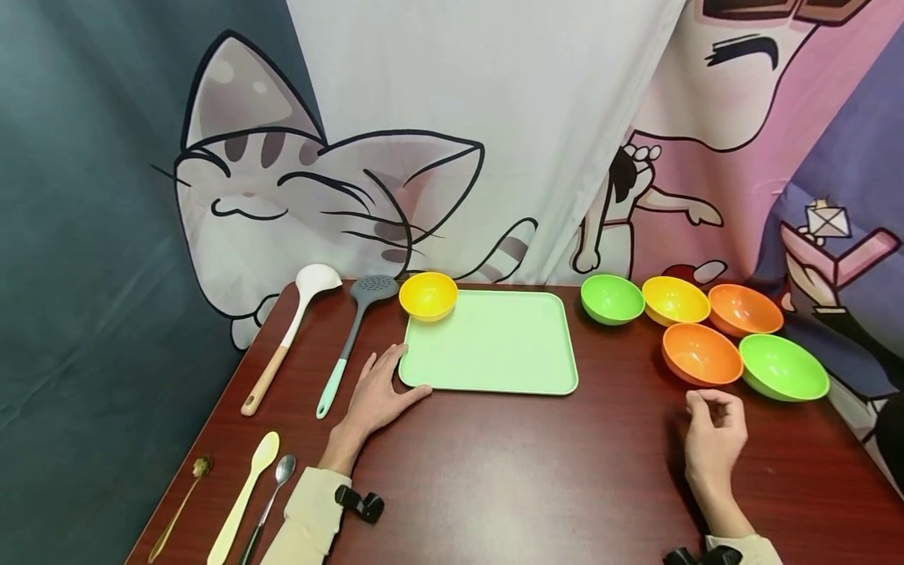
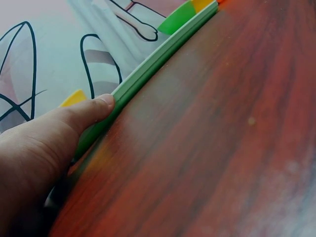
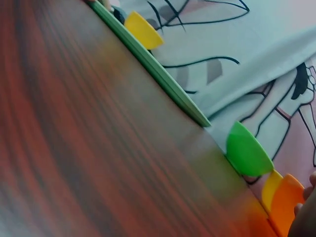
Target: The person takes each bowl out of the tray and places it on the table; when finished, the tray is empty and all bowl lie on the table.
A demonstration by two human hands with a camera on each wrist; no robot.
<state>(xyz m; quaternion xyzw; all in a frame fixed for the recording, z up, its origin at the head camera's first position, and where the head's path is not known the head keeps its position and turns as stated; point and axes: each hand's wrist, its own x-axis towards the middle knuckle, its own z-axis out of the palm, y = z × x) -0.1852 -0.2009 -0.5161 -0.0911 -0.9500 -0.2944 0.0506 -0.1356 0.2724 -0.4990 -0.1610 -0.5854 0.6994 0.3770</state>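
Observation:
My left hand (image 1: 377,399) lies at the near left corner of a pale green tray (image 1: 494,345). Its thumb (image 2: 101,106) rests along the front rim, and the other fingers reach up by the left edge. A yellow bowl (image 1: 428,297) sits over the tray's far left corner. On the right, my right hand (image 1: 716,435) hovers just in front of an orange bowl (image 1: 702,355). Its fingers are loosely bent, the thumb near the index finger, and nothing shows between them. In the right wrist view only a bit of this hand (image 3: 306,207) appears, by an orange bowl (image 3: 286,202).
Behind the near orange bowl stand a green bowl (image 1: 612,300), a yellow bowl (image 1: 676,301) and another orange bowl (image 1: 745,310); a larger green bowl (image 1: 784,367) is beside it. At left lie a white ladle (image 1: 300,314), a grey skimmer (image 1: 356,326) and several spoons, including a yellow spoon (image 1: 247,490).

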